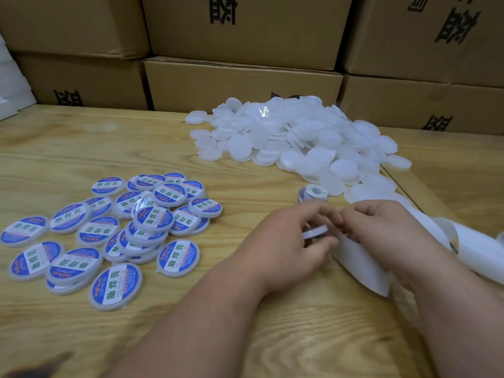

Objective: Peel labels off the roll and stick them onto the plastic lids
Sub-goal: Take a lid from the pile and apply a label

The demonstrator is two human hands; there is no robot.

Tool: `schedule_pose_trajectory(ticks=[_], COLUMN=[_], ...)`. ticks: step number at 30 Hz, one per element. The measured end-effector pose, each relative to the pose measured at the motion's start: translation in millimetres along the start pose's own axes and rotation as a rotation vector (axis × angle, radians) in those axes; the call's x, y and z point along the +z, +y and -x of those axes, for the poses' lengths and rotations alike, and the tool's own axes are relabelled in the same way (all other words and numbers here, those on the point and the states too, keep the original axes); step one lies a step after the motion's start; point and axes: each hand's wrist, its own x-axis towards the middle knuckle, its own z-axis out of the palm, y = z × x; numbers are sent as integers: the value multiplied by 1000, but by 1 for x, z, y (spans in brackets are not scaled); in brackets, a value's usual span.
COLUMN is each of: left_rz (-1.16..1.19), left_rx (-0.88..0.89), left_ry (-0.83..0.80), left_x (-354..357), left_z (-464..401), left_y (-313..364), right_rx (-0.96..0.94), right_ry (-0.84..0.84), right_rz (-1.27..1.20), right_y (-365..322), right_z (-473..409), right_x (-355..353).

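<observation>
left hand (294, 241): fingers closed on a white lid (315, 232), edge-on. right hand (381, 230): fingertips pinched at the lid; contents not discernible. backing strip (362, 266) beneath.

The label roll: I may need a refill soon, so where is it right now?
In the head view, the small white label roll stands on the wooden table, right of centre, just beyond the two hands and at the near edge of the heap of blank white plastic lids.
</observation>
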Motion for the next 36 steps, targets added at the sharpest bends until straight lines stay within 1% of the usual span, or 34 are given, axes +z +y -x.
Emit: schedule_pose_trajectory(ticks=[4, 9, 12, 17, 21, 24, 36], left_rz=[12, 112, 142, 143, 138, 167, 230], left_rx=[-115, -220, -258, -244, -234, -223, -191], left_ry=[139, 247, 286, 249, 228, 229, 244], left_x=[-3, -6, -7, -6, -6, -6, -7], left_z=[-4, -7, -7, -7, -7, -7, -5], left_y=[-8, -9, -9, -7, -7, -7, -4], right_rx=[-26, -111, -109, -113, -182, -210, -258], right_ry=[-87, -162, -191, -174, -139, -148, -89], right_rz=[41, 73, 89, 80, 66, 57, 71], right_y=[2, 2, 2, 5, 6, 5, 3], right_z=[0, 2, 2, 0, -1, 0, 2], right_x=[3, 4, 4, 4, 8, 9, 9])
